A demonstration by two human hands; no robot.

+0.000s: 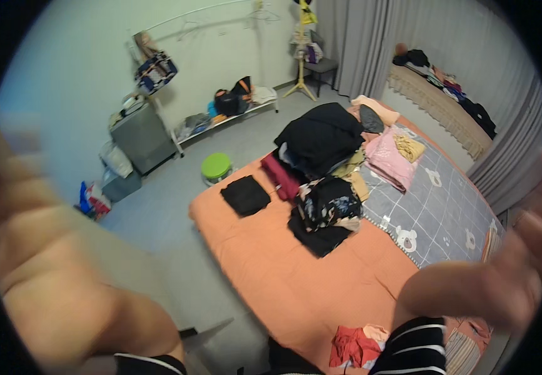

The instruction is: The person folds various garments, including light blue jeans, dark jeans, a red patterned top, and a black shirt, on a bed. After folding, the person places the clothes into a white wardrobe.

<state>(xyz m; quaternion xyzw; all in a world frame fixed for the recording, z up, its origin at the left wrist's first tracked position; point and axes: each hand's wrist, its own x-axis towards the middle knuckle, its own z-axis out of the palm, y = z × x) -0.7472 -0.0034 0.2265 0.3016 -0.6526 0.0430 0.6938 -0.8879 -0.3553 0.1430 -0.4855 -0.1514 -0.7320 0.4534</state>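
Note:
Both of my hands are raised close to the camera, blurred and clear of the bed. My left hand point(52, 269) fills the left side, palm showing, its fingers stretched upward with nothing in them. On the right, my right hand point(508, 275) is lifted with its fingers apart and partly cut off by the dark rim; it holds nothing I can see. Below them on the orange bed sheet point(271, 269) lie a folded black garment point(246, 195), a large heap of black clothes point(324, 137), a dark floral garment point(328, 203) and a red garment point(355, 345).
A grey patterned blanket point(443, 206) with a folded pink cloth point(391, 159) covers the bed's far right. Beyond the bed are a green-topped stool point(216, 165), a grey cabinet point(142, 137), a white clothes rack point(227, 122) and a yellow coat stand point(301, 62). Clothes lie along the windowsill point(436, 106).

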